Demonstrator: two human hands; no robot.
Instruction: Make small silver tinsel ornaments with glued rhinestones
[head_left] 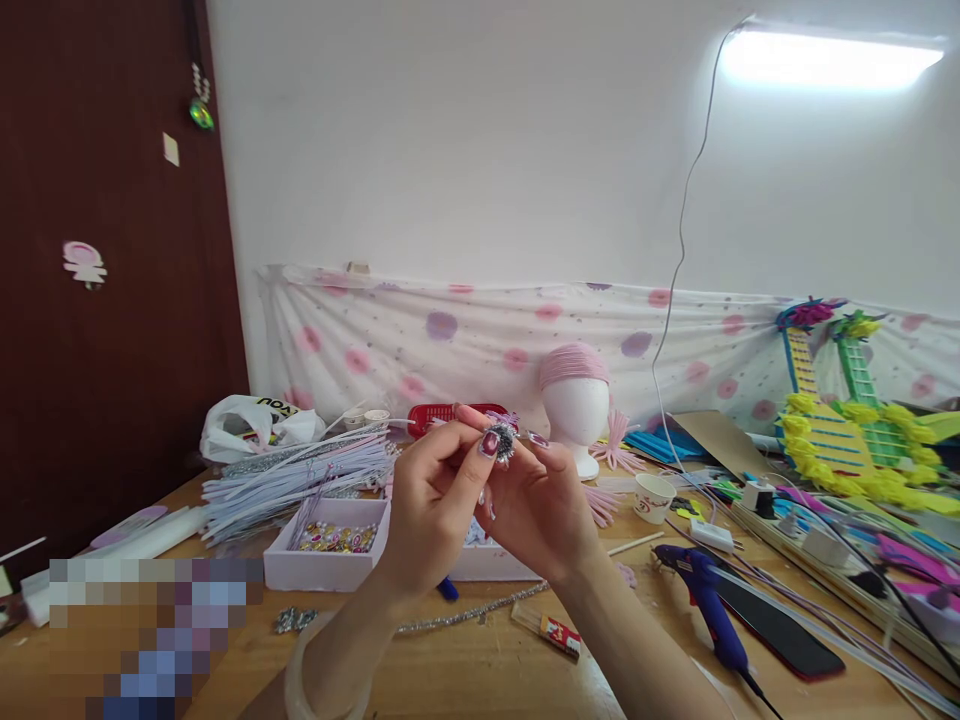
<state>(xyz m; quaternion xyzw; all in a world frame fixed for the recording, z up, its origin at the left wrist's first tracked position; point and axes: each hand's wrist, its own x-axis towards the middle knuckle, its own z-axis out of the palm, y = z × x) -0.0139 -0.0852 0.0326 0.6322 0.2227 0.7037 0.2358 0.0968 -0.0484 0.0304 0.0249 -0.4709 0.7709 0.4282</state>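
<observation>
Between both hands, above the middle of the table, is a small coil of silver tinsel pipe cleaner [503, 444]. My left hand [442, 490] pinches it between thumb and fingers from the left side. My right hand [544, 490] has its fingers closed at the coil's right side, thumb raised beside it. Below the hands, a length of silver tinsel stem [480, 609] lies on the table, partly hidden by the left wrist. A white box [322, 570] with gold and pink beads stands left of my left hand; a second box behind the hands is mostly covered.
White pipe cleaners [300, 480] are heaped at the left. A white foam head [577, 410] in a pink cap stands behind. To the right lie a blue glue gun [709, 600], a paper cup [654, 497] and a power strip [825, 570]; a small tube [559, 634] lies in front.
</observation>
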